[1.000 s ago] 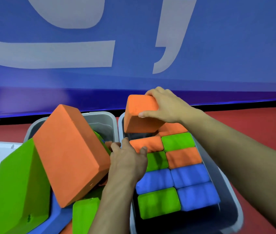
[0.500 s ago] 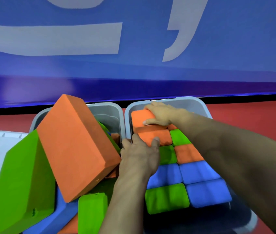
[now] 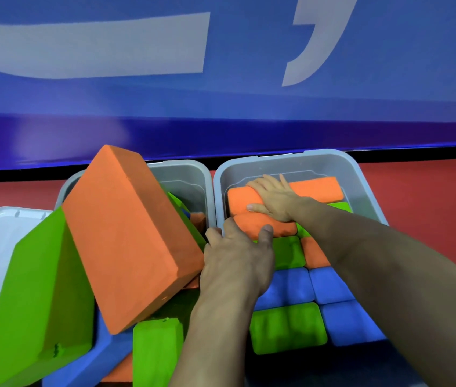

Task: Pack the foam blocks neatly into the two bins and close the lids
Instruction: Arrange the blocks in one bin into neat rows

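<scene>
I note the orange block [image 3: 252, 201], held above the right bin [image 3: 360, 180] a second ago, is now seated at its far left corner. My right hand [image 3: 274, 199] presses it flat-fingered; my left hand [image 3: 238, 261] rests open on the packed rows. That row is filled; the left bin [image 3: 182, 174] remains jumbled.

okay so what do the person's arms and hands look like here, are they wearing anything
Both the left hand and the right hand are bare: no gloves, rings, watch or wristbands show. Both forearms are uncovered up to the frame edge, with no sleeve in view.
</scene>
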